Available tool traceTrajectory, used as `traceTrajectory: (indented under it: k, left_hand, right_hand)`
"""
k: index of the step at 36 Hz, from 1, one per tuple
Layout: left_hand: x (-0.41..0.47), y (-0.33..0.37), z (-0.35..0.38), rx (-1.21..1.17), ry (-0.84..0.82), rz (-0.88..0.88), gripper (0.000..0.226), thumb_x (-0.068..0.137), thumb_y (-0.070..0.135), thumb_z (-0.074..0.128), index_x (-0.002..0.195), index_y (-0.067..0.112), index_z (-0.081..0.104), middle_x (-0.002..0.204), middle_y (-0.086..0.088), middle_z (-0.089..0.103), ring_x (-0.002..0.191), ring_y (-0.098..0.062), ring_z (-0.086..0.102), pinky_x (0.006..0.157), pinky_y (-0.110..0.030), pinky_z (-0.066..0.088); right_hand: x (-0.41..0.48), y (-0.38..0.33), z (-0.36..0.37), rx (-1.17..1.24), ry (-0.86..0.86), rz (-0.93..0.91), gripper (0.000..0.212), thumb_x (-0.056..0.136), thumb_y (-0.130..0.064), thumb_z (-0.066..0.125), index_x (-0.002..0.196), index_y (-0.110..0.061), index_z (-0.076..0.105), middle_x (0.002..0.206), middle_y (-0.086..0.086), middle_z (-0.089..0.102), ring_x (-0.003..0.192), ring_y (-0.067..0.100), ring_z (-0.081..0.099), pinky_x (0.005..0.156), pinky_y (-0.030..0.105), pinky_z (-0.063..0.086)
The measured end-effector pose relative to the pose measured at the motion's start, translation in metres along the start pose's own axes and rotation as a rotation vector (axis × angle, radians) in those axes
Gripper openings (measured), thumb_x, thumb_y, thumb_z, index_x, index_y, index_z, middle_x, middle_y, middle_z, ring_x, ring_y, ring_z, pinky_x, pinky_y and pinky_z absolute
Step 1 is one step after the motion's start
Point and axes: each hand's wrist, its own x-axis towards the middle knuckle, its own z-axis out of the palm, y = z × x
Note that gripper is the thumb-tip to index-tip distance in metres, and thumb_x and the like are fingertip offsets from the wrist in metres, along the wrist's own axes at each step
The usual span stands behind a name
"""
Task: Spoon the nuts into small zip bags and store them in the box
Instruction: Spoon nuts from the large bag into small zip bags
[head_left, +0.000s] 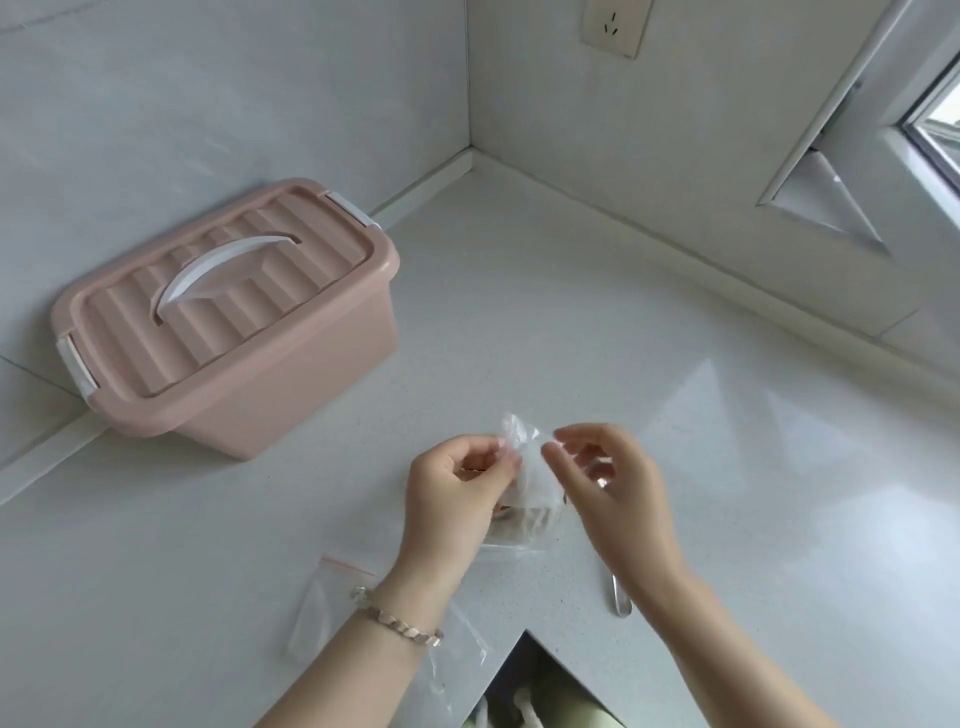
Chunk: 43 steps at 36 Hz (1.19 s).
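1 zip bag (527, 467) | long axis upright | left hand (452, 499), right hand (618, 488) pinch it

White speckled glossy stone countertop (675, 338) fills scene, meets pale grey tiled wall (208, 104) at far corner. Cream plastic wall socket (615, 26) high on far wall. White window frame (924, 135) far right.
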Motion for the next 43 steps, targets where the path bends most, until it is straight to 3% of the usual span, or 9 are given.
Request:
traceTrajectory:
  k: [2, 7, 17, 23, 28, 32, 36, 39, 43]
  left_hand:
    - [-0.003, 0.002, 0.004, 0.029, -0.021, 0.039, 0.006, 0.076, 0.017, 0.074, 0.076, 0.021, 0.070, 0.070, 0.004, 0.071, 0.067, -0.007, 0.067, 0.061, -0.015, 0.053]
    - [-0.008, 0.006, 0.008, -0.096, -0.143, -0.043, 0.009, 0.082, 0.007, 0.066, 0.085, 0.013, 0.073, 0.075, -0.007, 0.073, 0.075, -0.020, 0.071, 0.068, -0.030, 0.058]
    - [-0.012, 0.013, 0.002, -0.310, -0.228, -0.216, 0.011, 0.082, 0.000, 0.062, 0.078, 0.006, 0.071, 0.073, -0.010, 0.073, 0.069, -0.018, 0.071, 0.061, -0.022, 0.057]
    - [-0.014, 0.012, 0.002, -0.296, -0.188, -0.174, 0.008, 0.080, 0.006, 0.065, 0.076, 0.009, 0.071, 0.070, -0.006, 0.073, 0.068, -0.014, 0.071, 0.059, -0.019, 0.055]
    - [-0.013, 0.010, 0.001, -0.298, -0.178, -0.189, 0.013, 0.077, 0.010, 0.067, 0.067, 0.016, 0.072, 0.069, -0.004, 0.073, 0.065, -0.011, 0.069, 0.055, -0.018, 0.053]
    - [-0.014, 0.011, 0.002, -0.291, -0.188, -0.171, 0.012, 0.079, 0.008, 0.065, 0.070, 0.014, 0.071, 0.067, -0.001, 0.072, 0.063, -0.008, 0.068, 0.055, -0.016, 0.052]
    - [-0.014, 0.011, 0.003, -0.244, -0.213, -0.112, 0.011, 0.082, 0.008, 0.063, 0.076, 0.011, 0.071, 0.070, -0.001, 0.073, 0.068, -0.010, 0.069, 0.054, -0.014, 0.049]
    - [-0.014, 0.008, 0.002, -0.125, -0.220, -0.018, 0.014, 0.083, 0.006, 0.063, 0.075, 0.012, 0.071, 0.067, 0.000, 0.071, 0.067, -0.009, 0.067, 0.056, -0.016, 0.049]
    - [-0.013, 0.002, 0.000, 0.047, -0.238, 0.088, 0.018, 0.085, 0.007, 0.062, 0.073, 0.017, 0.069, 0.069, 0.000, 0.069, 0.070, -0.011, 0.065, 0.064, -0.020, 0.052]
  right_hand:
    - [-0.003, -0.007, 0.002, 0.080, -0.073, 0.046, 0.008, 0.081, -0.021, 0.067, 0.084, -0.028, 0.064, 0.083, -0.008, 0.067, 0.074, 0.003, 0.061, 0.067, 0.015, 0.049]
    - [-0.004, -0.009, -0.001, 0.199, -0.112, 0.093, 0.011, 0.084, -0.015, 0.065, 0.084, -0.025, 0.069, 0.078, -0.007, 0.072, 0.075, 0.003, 0.067, 0.070, 0.016, 0.051]
    - [-0.007, -0.011, -0.010, 0.215, -0.201, 0.065, 0.026, 0.086, -0.007, 0.060, 0.080, -0.031, 0.068, 0.076, -0.016, 0.072, 0.075, 0.001, 0.068, 0.067, 0.010, 0.049]
    - [-0.009, -0.008, -0.009, 0.127, -0.228, 0.010, 0.017, 0.085, -0.019, 0.062, 0.088, -0.033, 0.071, 0.088, -0.010, 0.070, 0.083, 0.008, 0.066, 0.074, 0.022, 0.053]
    - [-0.011, -0.010, -0.011, 0.106, -0.267, -0.024, 0.019, 0.071, -0.042, 0.065, 0.090, -0.041, 0.069, 0.090, -0.017, 0.066, 0.085, 0.006, 0.062, 0.073, 0.018, 0.049]
    - [-0.012, -0.010, -0.013, 0.110, -0.267, -0.022, 0.016, 0.076, -0.029, 0.068, 0.089, -0.038, 0.070, 0.090, -0.016, 0.067, 0.084, 0.007, 0.062, 0.073, 0.020, 0.050]
    - [-0.011, -0.017, -0.015, 0.225, -0.269, 0.035, 0.010, 0.075, -0.030, 0.066, 0.080, -0.035, 0.073, 0.083, -0.010, 0.072, 0.080, 0.007, 0.067, 0.069, 0.018, 0.052]
    - [-0.010, -0.019, -0.018, 0.262, -0.295, 0.075, 0.016, 0.081, -0.013, 0.065, 0.079, -0.027, 0.072, 0.074, -0.010, 0.073, 0.068, -0.002, 0.065, 0.062, 0.009, 0.046]
    - [-0.008, -0.016, -0.019, 0.188, -0.281, 0.106, 0.016, 0.081, -0.012, 0.066, 0.075, -0.026, 0.072, 0.068, -0.011, 0.071, 0.061, -0.001, 0.062, 0.061, 0.011, 0.046]
